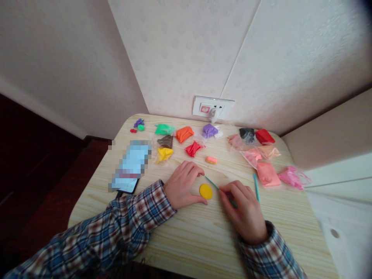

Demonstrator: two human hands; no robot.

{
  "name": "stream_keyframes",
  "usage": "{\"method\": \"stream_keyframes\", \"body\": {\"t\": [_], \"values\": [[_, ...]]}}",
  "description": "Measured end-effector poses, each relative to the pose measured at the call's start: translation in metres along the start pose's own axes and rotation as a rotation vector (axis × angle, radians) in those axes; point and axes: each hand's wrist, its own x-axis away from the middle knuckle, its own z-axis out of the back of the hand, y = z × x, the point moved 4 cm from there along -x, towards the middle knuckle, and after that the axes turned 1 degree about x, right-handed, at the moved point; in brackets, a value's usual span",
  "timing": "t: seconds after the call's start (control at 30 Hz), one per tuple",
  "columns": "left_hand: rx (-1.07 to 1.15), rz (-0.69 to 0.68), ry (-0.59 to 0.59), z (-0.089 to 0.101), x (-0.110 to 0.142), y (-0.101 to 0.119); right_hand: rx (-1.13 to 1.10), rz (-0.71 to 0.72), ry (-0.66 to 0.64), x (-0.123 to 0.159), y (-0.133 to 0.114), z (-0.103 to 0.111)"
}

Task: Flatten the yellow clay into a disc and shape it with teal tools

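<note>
A flat, round yellow clay disc [206, 191] lies on the table in front of me. Around its left side curves my left hand [183, 186], thumb and fingers apart, with the thumb tip close to the disc's lower edge; whether it touches cannot be made out. My right hand [242, 209] is closed on a thin teal clay modelling tool [212, 182]. The tool slants up and left above the disc, its tip near my left fingertips. Farther right, a second teal modelling tool [256, 187] lies on the wood.
A small pink-and-yellow clay piece [211, 160] lies beyond the disc. Several bags of coloured clay, such as yellow [164, 154] and coral [267, 174], line the back and right. At left are a phone [130, 166] and purple clay grapes [138, 123]. A wall socket [213, 107] is behind.
</note>
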Motion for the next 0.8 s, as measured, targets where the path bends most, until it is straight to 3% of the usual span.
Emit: {"method": "stream_keyframes", "body": {"t": [0.57, 0.8], "values": [[0.048, 0.007, -0.035, -0.0012, -0.0002, -0.0019, -0.029, 0.024, -0.021, 0.0016, -0.0009, -0.0021], [0.059, 0.006, 0.004, -0.001, -0.001, -0.001, -0.025, 0.029, -0.016, 0.0029, -0.0009, -0.002]]}}
